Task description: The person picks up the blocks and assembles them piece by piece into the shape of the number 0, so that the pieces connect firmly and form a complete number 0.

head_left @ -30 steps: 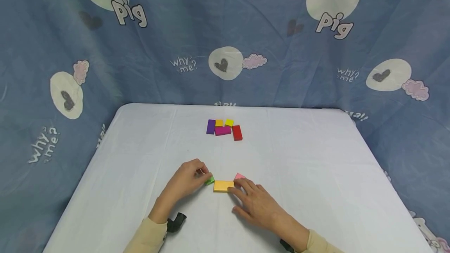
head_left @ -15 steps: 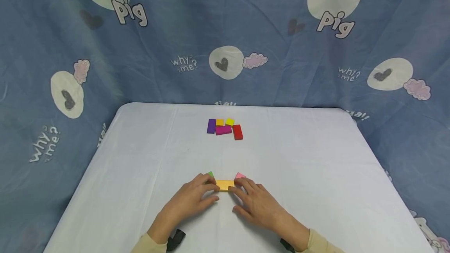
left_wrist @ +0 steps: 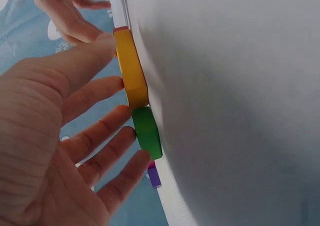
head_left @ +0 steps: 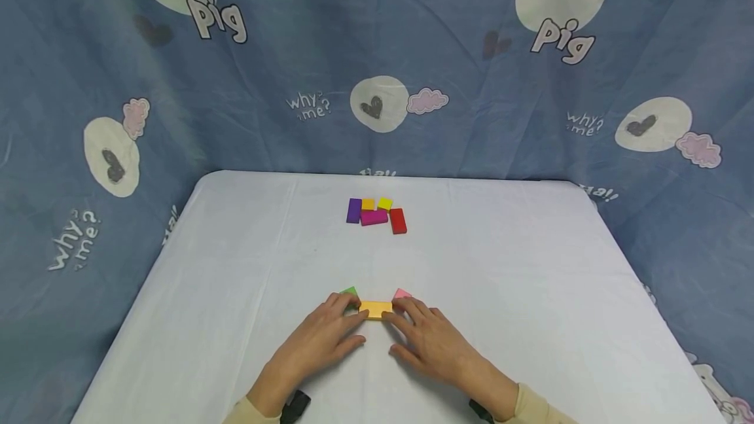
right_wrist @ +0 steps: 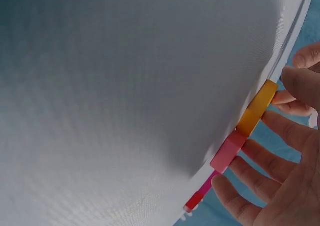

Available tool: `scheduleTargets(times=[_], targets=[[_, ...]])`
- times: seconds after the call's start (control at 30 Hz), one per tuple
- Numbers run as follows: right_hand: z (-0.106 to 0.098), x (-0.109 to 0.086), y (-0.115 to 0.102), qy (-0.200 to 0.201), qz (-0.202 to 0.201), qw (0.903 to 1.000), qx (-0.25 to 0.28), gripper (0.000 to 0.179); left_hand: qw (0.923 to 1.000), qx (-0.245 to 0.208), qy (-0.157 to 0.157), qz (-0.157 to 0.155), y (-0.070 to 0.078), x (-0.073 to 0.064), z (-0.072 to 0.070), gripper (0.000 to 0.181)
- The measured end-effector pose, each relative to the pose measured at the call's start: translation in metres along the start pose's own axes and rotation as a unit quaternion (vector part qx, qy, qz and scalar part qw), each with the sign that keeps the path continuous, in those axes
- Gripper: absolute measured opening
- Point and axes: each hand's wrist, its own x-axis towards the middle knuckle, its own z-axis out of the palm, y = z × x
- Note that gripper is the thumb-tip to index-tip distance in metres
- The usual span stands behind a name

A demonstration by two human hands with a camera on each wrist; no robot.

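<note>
A yellow-orange rectangular block [head_left: 375, 309] lies crosswise near the front of the white table. At its left end sits a green block [head_left: 351, 290], angled away toward the back; a pink block [head_left: 402, 293] is angled likewise at the right end. My left hand [head_left: 323, 334] has its fingertips on the green block [left_wrist: 147, 133] and the left part of the yellow-orange one, fingers spread. With loosely bent fingers, my right hand [head_left: 432, 344] touches the yellow-orange block's right part and the pink block [right_wrist: 229, 151]. Both thumbs stay off the blocks, and the hands partly cover the green and pink ones.
Farther back on the white tabletop [head_left: 501, 267] is a group of blocks: purple [head_left: 353, 211], orange [head_left: 368, 204], yellow [head_left: 385, 204], magenta [head_left: 374, 217] and red [head_left: 398, 221]. A blue patterned cloth [head_left: 459, 136] hangs behind the table.
My left hand, which pinched the green block a second ago, has released it and spread its fingers over the joint with the yellow-orange block. The right hand has stayed in place.
</note>
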Motion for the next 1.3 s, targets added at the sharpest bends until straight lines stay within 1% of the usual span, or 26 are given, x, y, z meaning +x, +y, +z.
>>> scheduleTargets(times=[0.2, 0.43, 0.7, 0.93, 1.1, 1.3], targets=[[0.0, 0.0007, 0.0002, 0.003, -0.001, 1.0, -0.003, 0.053, 0.9999, 0.009, -0.002, -0.008, 0.0003, -0.0023, 0.0009, 0.041], [-0.0008, 0.0021, 0.0007, 0.006, -0.006, 1.0, -0.003, 0.052, 1.0, 0.008, 0.004, 0.001, 0.0002, -0.0024, 0.0004, 0.041], [-0.0014, 0.0031, 0.001, -0.005, 0.0, 1.0, -0.004, 0.053, 0.9999, 0.013, -0.004, -0.005, 0.0003, -0.0016, -0.0002, 0.042], [-0.0009, 0.0022, 0.001, -0.006, -0.002, 1.0, -0.002, 0.052, 0.9996, 0.009, -0.017, -0.018, 0.0031, -0.0017, -0.0007, 0.04], [-0.0021, 0.0019, 0.0007, -0.008, -0.002, 1.0, -0.004, 0.051, 0.9996, 0.01, -0.017, -0.018, 0.0031, -0.0017, -0.0004, 0.041], [-0.0049, 0.0027, 0.0005, -0.012, 0.003, 0.9999, 0.008, 0.048, 0.9996, 0.004, -0.018, -0.02, 0.0032, -0.0019, -0.0001, 0.041]])
